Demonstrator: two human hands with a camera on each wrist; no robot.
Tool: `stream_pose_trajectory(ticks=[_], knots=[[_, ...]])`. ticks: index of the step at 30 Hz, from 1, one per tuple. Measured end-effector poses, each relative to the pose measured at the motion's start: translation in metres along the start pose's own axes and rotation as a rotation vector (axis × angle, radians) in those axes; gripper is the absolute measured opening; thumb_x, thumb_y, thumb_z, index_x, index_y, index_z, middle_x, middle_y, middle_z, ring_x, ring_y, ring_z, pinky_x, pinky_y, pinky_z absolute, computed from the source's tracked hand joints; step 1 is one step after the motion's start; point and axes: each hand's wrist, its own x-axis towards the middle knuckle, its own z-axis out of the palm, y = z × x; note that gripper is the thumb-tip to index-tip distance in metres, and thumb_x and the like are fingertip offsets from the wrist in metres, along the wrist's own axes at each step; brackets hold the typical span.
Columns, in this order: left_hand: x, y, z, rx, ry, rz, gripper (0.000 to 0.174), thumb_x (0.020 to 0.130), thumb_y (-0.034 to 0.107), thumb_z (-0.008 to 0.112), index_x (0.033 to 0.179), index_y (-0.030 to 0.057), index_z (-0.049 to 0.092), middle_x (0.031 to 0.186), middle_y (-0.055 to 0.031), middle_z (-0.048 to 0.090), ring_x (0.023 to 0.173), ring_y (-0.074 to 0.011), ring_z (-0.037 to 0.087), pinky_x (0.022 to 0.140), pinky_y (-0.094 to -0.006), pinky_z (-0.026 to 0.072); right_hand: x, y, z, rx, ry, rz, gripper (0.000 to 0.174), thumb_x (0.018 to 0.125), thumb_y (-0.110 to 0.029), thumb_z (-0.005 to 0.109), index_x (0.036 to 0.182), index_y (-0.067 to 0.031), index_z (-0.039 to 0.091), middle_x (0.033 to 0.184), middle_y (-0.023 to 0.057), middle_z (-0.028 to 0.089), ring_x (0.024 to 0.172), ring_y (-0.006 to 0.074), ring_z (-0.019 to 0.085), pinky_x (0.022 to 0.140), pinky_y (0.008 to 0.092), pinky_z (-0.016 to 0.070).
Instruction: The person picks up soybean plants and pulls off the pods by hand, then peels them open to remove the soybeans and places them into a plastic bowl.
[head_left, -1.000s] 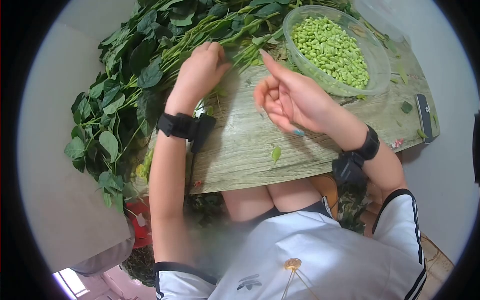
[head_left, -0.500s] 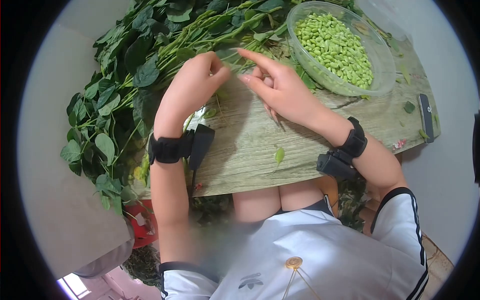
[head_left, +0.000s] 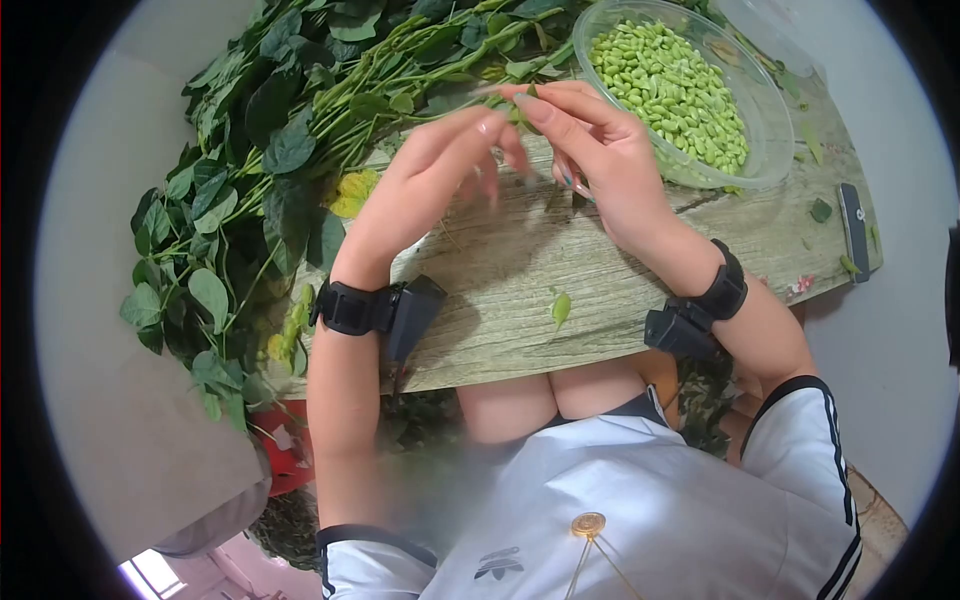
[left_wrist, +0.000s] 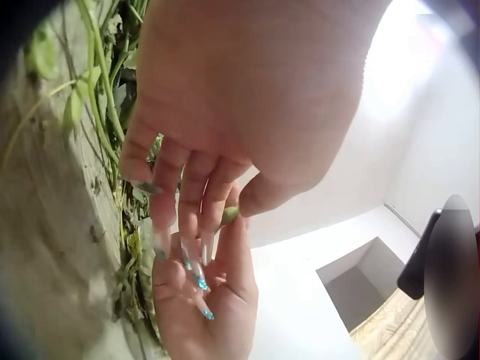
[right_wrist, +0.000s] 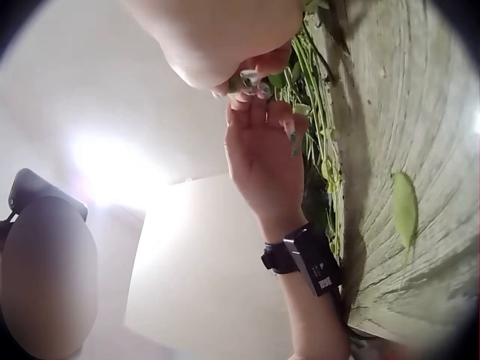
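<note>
In the head view, a green pod (head_left: 514,108) is between the hands above the table. The right hand (head_left: 620,160) pinches it between thumb and index finger, its other fingers curled loosely. Beside it, the left hand (head_left: 430,185) has its thumb tip close to the pod, fingers loosely extended and blurred. From the left wrist, the pod (left_wrist: 229,216) shows at the left thumb tip and the right fingertips; whether the left thumb presses it is unclear. The right wrist view has the left hand (right_wrist: 266,165) palm up to the camera, fingertips near the right hand's.
A clear plastic tub (head_left: 770,150) of shelled green beans (head_left: 675,95) stands at the back right. Leafy stalks (head_left: 290,140) cover the table's back and left. A single pod (head_left: 561,310) lies near the front edge, and a dark phone-like object (head_left: 853,230) at the right.
The right hand has moved in and now pinches a pod. The left hand has shifted right and its fingers have loosened. A yellow leaf has come into view behind the left wrist.
</note>
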Motion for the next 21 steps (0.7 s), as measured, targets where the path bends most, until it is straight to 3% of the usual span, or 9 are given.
stream_pose_trajectory(ticks=[2,5,8,12,18,20,21], knots=[[-0.002,0.001,-0.010,-0.007,-0.019,-0.170,0.047,0.103,0.040,0.042,0.076,0.0051,0.058,0.067,0.0012,0.057,0.057,-0.0060,0.052,0.051,-0.0201,0.0392,-0.003,-0.001,0.000,0.136,-0.039,0.054,0.025,0.095,-0.020,0.063,0.112,-0.0020,0.069,0.098,0.0031,0.062,0.059,0.0039,0.052,0.044,0.0185,0.0369],[-0.002,-0.004,-0.008,-0.009,-0.054,-0.111,0.054,0.103,0.044,0.038,0.070,0.0067,0.057,0.059,0.0008,0.055,0.049,-0.0072,0.051,0.045,-0.0212,0.0384,-0.003,-0.004,0.000,0.312,-0.117,0.133,0.022,0.095,-0.016,0.063,0.111,-0.0036,0.070,0.092,0.0021,0.065,0.060,0.0040,0.053,0.044,0.0181,0.0385],[-0.003,0.001,0.000,-0.067,-0.074,-0.170,0.051,0.103,0.045,0.038,0.074,0.0065,0.056,0.061,0.0003,0.056,0.045,-0.0077,0.050,0.041,-0.0212,0.0363,-0.003,-0.002,-0.001,0.253,-0.094,0.119,0.022,0.095,-0.016,0.062,0.113,-0.0041,0.069,0.085,0.0018,0.066,0.062,0.0041,0.054,0.044,0.0180,0.0412],[-0.001,-0.004,0.004,-0.148,-0.001,-0.173,0.051,0.104,0.046,0.035,0.083,0.0045,0.055,0.064,-0.0014,0.053,0.046,-0.0079,0.049,0.037,-0.0190,0.0340,-0.003,0.001,-0.005,0.133,-0.135,0.105,0.023,0.094,-0.015,0.063,0.115,-0.0050,0.068,0.091,0.0020,0.066,0.064,0.0049,0.056,0.045,0.0180,0.0430],[-0.001,-0.004,0.000,-0.236,0.064,-0.146,0.039,0.103,0.036,0.045,0.085,0.0032,0.056,0.060,0.0016,0.053,0.044,-0.0074,0.050,0.038,-0.0203,0.0355,-0.002,-0.009,-0.003,-0.126,-0.084,-0.072,0.024,0.092,-0.018,0.066,0.112,-0.0053,0.066,0.098,0.0012,0.065,0.065,0.0077,0.058,0.047,0.0212,0.0444],[-0.002,-0.003,0.002,-0.199,0.060,-0.144,0.037,0.102,0.035,0.047,0.085,0.0032,0.057,0.059,0.0014,0.051,0.042,-0.0073,0.047,0.037,-0.0210,0.0357,0.000,-0.009,-0.006,-0.530,-0.066,-0.368,0.021,0.091,-0.022,0.067,0.104,-0.0054,0.062,0.088,0.0047,0.065,0.063,0.0135,0.060,0.049,0.0267,0.0445],[-0.002,-0.004,0.003,-0.198,0.062,-0.149,0.037,0.102,0.035,0.047,0.085,0.0032,0.057,0.059,0.0014,0.051,0.042,-0.0073,0.047,0.037,-0.0210,0.0357,-0.001,-0.009,-0.008,-0.526,-0.066,-0.365,0.021,0.091,-0.022,0.067,0.104,-0.0054,0.062,0.088,0.0047,0.065,0.063,0.0135,0.060,0.049,0.0267,0.0445]])
